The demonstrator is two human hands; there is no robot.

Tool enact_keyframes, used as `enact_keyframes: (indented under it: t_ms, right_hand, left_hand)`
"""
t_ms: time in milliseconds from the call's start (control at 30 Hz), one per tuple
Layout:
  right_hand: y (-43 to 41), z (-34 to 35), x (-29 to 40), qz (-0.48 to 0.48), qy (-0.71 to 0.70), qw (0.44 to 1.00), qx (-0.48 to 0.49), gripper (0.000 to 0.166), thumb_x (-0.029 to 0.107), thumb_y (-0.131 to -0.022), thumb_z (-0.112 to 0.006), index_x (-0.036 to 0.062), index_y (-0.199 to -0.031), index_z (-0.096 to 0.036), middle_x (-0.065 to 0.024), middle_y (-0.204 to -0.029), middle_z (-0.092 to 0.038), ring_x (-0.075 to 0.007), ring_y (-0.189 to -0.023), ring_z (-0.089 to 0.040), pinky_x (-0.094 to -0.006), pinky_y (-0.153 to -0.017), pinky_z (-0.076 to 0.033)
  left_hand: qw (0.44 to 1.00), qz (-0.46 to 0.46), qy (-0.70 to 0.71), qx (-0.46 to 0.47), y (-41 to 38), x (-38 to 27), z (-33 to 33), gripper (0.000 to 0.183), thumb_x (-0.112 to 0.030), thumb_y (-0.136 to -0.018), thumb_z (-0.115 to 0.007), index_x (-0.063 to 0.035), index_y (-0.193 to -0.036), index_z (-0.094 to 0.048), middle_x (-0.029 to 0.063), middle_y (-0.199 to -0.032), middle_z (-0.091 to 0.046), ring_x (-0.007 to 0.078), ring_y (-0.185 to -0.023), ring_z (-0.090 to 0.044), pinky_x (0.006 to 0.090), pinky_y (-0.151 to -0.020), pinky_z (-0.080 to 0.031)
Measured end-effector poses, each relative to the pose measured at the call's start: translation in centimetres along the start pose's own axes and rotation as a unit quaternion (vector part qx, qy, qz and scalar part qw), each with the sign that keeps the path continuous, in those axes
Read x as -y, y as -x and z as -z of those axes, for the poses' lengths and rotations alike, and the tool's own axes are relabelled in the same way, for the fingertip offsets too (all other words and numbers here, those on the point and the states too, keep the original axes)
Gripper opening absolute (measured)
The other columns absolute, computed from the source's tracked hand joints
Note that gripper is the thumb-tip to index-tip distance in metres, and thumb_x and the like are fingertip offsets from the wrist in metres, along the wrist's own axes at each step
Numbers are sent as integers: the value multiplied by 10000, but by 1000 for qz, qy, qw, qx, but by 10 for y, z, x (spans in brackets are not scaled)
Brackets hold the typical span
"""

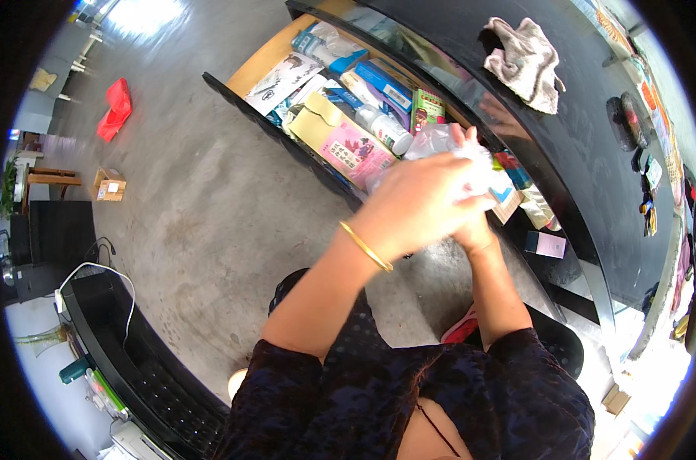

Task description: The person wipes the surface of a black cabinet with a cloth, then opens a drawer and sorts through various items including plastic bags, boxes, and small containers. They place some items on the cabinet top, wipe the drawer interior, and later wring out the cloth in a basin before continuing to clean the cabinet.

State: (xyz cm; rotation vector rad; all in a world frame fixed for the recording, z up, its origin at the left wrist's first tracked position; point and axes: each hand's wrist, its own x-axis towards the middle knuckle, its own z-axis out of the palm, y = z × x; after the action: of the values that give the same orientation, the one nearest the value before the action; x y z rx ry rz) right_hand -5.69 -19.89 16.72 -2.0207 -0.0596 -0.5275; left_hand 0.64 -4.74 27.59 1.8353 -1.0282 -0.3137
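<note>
Over an open drawer (258, 62), my two hands meet around a crumpled clear plastic bag (434, 140). My left hand (420, 198), blurred and with a gold bangle at the wrist, crosses in front with its fingers on the bag. Behind it, my right hand (473, 224) holds the bag too; the left hand partly hides it, and fingertips show above the bag. A pink-and-yellow carton (354, 146) with an open flap lies just left of the hands. Beside it rests a white bottle (385, 129). A green packet (427, 109) and a blue box (384, 86) lie farther back.
A crumpled cloth (526, 66) lies on the black cabinet top (578, 149). Below, a pink-and-black box (546, 245) sits in a lower compartment. A red bag (115, 109) and a small cardboard box (110, 185) are on the concrete floor (193, 190). A black tufted seat (164, 385) stands at lower left.
</note>
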Motion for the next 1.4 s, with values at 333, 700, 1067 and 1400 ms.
enact_keyframes:
  t_ms: [333, 700, 1067, 1400]
  right_hand:
    - [20, 49, -1, -145, -82, 984, -58, 433, 216, -951, -520, -14, -1318, -500, -143, -1306, -553, -253, -1160, -558, -379, -1017, -420]
    - [2, 53, 60, -206, -266, 940, 64, 673, 401, -862, -671, -40, -1328, -468, -125, -1306, -554, -243, -1223, -519, -375, -1081, -342]
    - [-207, -122, -39, 32, 285, 944, 166, 252, 241, -920, -548, 59, -1007, -699, -198, -1012, -666, -394, -949, -613, -442, -822, -498]
    - [-264, -192, -78, -66, 489, 854, 162, 248, 101, -828, -597, 55, -1051, -693, -145, -1153, -647, -342, -1102, -607, -455, -846, -530]
  left_hand:
    - [996, -71, 25, -50, -7, 27, -17, 1150, -490, -657, -805, -118, -1530, -156, 312, -1457, -287, 484, -1349, -303, 522, -1104, -267]
    - [972, 12, 1, -236, -13, 43, -14, 155, -73, -806, -596, -73, -949, -536, 146, -817, -617, 373, -783, -619, 459, -681, -501]
    - [555, 81, 468, -684, 21, 98, 133, 459, -304, -1023, -410, 73, -1274, -485, 178, -1249, -563, 305, -1078, -607, 447, -975, -493]
    - [544, 71, 492, -676, 31, 103, 141, 423, -307, -1033, -386, 26, -1276, -480, 159, -1284, -547, 281, -1155, -563, 418, -978, -479]
